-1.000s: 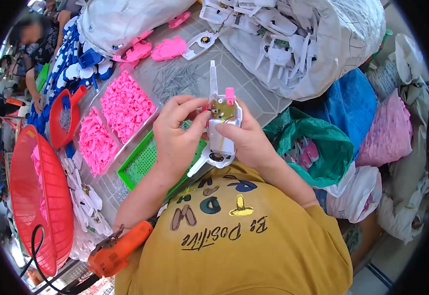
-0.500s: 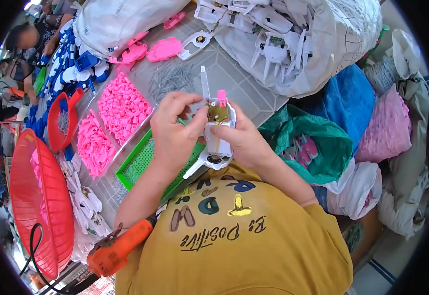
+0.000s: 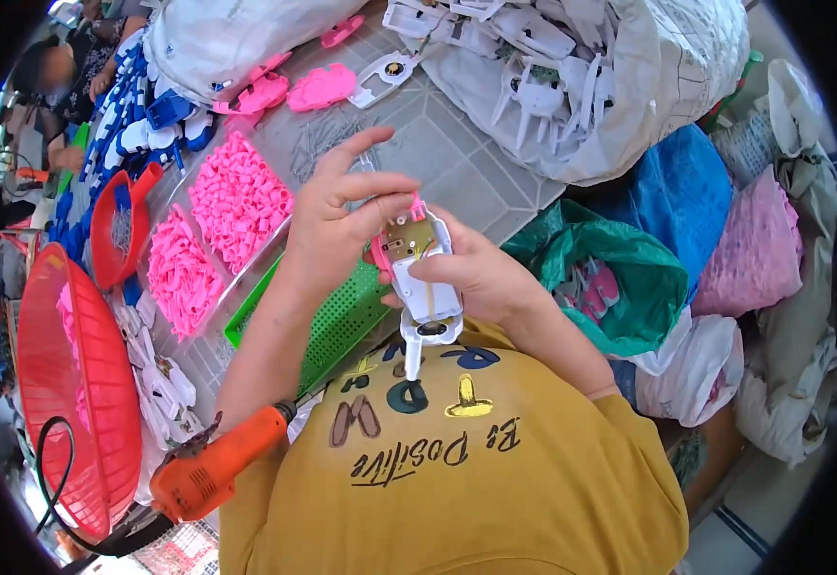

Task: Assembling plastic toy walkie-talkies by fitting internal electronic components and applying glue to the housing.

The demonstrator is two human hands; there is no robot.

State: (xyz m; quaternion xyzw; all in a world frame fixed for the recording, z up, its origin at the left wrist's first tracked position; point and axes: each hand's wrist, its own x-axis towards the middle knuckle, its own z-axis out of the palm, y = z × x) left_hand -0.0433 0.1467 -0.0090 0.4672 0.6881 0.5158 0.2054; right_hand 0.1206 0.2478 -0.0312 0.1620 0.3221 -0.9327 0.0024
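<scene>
My right hand [image 3: 490, 273] grips a white plastic toy housing [image 3: 435, 299] from its right side, thumb across the front. Inside the housing sit a brown circuit board [image 3: 402, 244] with thin wires and a round black part at the lower end. A small pink plastic piece [image 3: 418, 209] stands at the housing's upper end. Fingertips of my left hand [image 3: 337, 216] pinch that piece, while its index finger is raised. Some pink plastic also shows at the housing's left edge, partly hidden by my fingers.
Bins of small pink parts [image 3: 241, 196] and a green basket [image 3: 342, 307] lie left. An orange power screwdriver [image 3: 217, 460] hangs by my left arm. A white sack [image 3: 668, 86] of housings stands at the back right. Loose screws [image 3: 323, 144] and pink shells [image 3: 323, 88] lie on the table.
My left hand has moved up to the pink piece, and its index finger has lifted. The housing has turned slightly in my right hand, its lower tip swinging right.
</scene>
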